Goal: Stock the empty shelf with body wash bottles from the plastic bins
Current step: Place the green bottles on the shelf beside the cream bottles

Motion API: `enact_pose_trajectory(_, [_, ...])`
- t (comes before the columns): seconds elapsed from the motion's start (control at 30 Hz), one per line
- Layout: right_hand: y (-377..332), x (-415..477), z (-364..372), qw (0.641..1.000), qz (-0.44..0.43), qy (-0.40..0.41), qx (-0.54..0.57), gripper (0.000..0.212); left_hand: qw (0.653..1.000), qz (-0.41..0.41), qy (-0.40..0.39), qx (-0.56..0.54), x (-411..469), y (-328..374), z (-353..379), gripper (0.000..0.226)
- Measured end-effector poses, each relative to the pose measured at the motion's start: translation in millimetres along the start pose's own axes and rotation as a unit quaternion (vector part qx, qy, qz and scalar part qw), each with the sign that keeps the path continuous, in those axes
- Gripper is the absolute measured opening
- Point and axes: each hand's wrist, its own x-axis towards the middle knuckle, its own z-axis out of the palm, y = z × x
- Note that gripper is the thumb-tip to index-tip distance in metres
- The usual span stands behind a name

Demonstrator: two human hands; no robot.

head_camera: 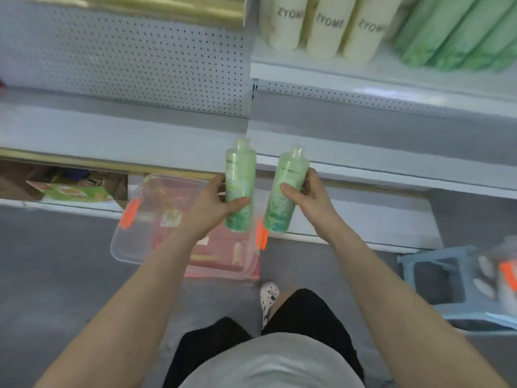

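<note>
Before white shelf (363,135), over grey floor (56,261); left hand (212,203), right hand (310,194) tight round green bottles (240,175)

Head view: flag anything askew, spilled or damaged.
Nothing spilled or damaged. The left hand holds the left bottle upright; the right hand holds the right bottle slightly tilted. The clear bin sits flat on the floor.

Unreadable through blur: label print on left pale green plastic bottle (241,169) and right pale green plastic bottle (291,172). Smeared beyond telling: contents of clear plastic bin (131,242). Cut off at top edge: cream cylindrical bottles (282,29). Blurred: light blue plastic stool (436,257).
</note>
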Motion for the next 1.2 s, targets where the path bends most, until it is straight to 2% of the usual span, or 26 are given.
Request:
enact_pose_trajectory(0.3, [-41, -31, -120, 0.99, -0.079, 0.116, 0.015, 0.044, 0.99, 0.104, -0.089, 0.041, 19, 90, 90, 0.067])
enact_pose_trajectory(0.5, [-70, -31, -240, 0.973, -0.139, 0.174, -0.069, 0.049, 0.979, 0.151, -0.12, 0.059, 56, 148, 175, 0.075])
enact_pose_trajectory(0.67, [-94, -16, -348, 0.956, -0.162, 0.205, -0.135, 0.056, 0.975, 0.178, -0.12, 0.063, 90, 194, 255, 0.066])
enact_pose_trajectory(0.83, [-114, 19, -437, 0.929, -0.186, 0.255, -0.192, 0.059, 0.973, 0.206, -0.085, 0.064, 120, 233, 319, 0.056])
enact_pose_trajectory(0.97, [-134, 58, -486, 0.929, -0.205, 0.244, -0.186, 0.056, 0.973, 0.217, -0.049, 0.057, 140, 256, 354, 0.055])
enact_pose_trajectory(1.2, [-147, 142, -514, 0.939, -0.207, 0.2, -0.185, 0.056, 0.972, 0.228, 0.006, 0.055, 174, 283, 385, 0.077])
